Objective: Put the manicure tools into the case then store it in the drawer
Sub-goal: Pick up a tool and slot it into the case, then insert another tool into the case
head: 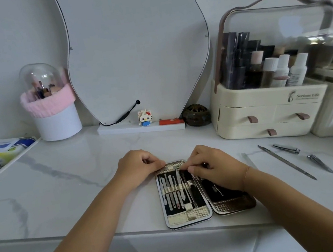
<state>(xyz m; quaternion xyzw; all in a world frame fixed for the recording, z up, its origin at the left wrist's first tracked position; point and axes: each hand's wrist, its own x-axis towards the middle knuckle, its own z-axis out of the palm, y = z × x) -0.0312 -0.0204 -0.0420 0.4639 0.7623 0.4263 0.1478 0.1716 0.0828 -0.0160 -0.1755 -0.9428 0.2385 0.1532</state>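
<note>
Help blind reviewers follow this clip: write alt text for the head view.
Two hands work at an open manicure case on a marble table: the left hand holds its top edge, the right hand fingers the tools inside. Loose tools lie to its right, before a cream drawer organiser.

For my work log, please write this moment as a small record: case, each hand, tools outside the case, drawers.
case: case open, flat on the table, tools strapped in left half
left hand: left hand grips the case's top edge
right hand: right hand pinches a tool at the case's top
outside: pale file, long file, far clipper, near clipper, right of case
drawers: drawers all shut
</note>
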